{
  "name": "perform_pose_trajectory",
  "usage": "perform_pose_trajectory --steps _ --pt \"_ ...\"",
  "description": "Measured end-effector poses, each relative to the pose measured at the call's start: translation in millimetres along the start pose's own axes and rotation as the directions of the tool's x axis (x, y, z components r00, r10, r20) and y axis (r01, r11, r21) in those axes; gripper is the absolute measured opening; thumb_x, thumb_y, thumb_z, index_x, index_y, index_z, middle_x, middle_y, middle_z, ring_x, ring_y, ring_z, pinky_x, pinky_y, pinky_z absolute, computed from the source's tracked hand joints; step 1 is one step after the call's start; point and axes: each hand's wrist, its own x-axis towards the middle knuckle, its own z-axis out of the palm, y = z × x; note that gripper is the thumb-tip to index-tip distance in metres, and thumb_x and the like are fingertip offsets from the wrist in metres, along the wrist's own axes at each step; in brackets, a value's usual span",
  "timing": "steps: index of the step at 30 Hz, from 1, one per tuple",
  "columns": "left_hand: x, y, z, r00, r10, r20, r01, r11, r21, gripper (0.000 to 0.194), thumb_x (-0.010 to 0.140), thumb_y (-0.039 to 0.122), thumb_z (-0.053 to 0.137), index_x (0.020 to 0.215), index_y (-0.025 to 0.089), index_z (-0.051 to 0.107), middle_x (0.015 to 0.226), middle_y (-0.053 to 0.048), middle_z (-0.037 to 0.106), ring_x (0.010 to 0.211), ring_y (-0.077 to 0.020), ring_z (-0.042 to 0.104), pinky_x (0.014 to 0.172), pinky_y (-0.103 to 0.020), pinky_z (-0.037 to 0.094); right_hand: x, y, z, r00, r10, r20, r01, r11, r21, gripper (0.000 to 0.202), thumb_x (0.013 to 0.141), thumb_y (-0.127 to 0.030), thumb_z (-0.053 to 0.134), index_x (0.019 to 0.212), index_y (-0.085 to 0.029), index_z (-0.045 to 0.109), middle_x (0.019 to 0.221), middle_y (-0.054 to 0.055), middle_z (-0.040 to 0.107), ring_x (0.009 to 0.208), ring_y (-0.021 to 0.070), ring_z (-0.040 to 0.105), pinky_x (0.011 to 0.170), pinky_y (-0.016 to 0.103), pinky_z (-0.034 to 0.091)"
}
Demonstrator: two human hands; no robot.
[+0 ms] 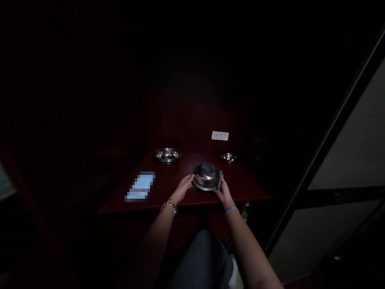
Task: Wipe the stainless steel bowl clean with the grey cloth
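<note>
A shiny metal bowl (207, 174) is held over the front part of the dark red desk (168, 192), its rounded underside turned up toward me. My left hand (183, 188) is closed on the bowl's left rim, with the thumb on the outside. At the right side, my right hand (224, 192) grips a grey-green cloth (219, 182) pressed against the bowl. Most of the right fingers are hidden behind the cloth and bowl.
A wide metal bowl (167, 155) stands at the desk's back left, and a small metal dish (228, 158) at the back right. A pixelated light-blue item (140, 186) lies at left. A white socket plate (220, 135) is on the back wall. My knee (201, 257) is below the desk edge.
</note>
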Motion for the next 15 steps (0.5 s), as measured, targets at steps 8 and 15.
perform_pose_trajectory --steps 8,15 --pt "1.3 -1.3 0.6 1.0 0.02 0.0 -0.02 0.998 0.055 0.052 0.075 0.063 0.077 0.097 0.017 0.073 0.093 -0.006 0.076 0.081 -0.0159 0.065 0.074 -0.024 0.046 -1.8 -4.4 2.5 0.997 0.053 0.051 -0.053 0.999 -0.003 0.08 0.079 -0.084 0.057 0.127 -0.022 0.068 0.142 0.011 0.065 0.146 0.0304 0.047 0.122 0.051 0.036" --pt "-0.4 2.4 2.8 0.998 0.013 -0.057 -0.013 1.0 0.002 0.053 0.075 0.062 0.077 0.105 0.018 0.075 0.097 -0.006 0.078 0.083 -0.0185 0.067 0.067 -0.024 0.044 -3.0 -9.2 7.3 0.994 0.073 0.084 -0.077 0.996 0.035 0.069 0.078 -0.079 0.064 0.117 -0.023 0.073 0.135 0.012 0.069 0.146 0.0303 0.047 0.124 0.053 0.033"
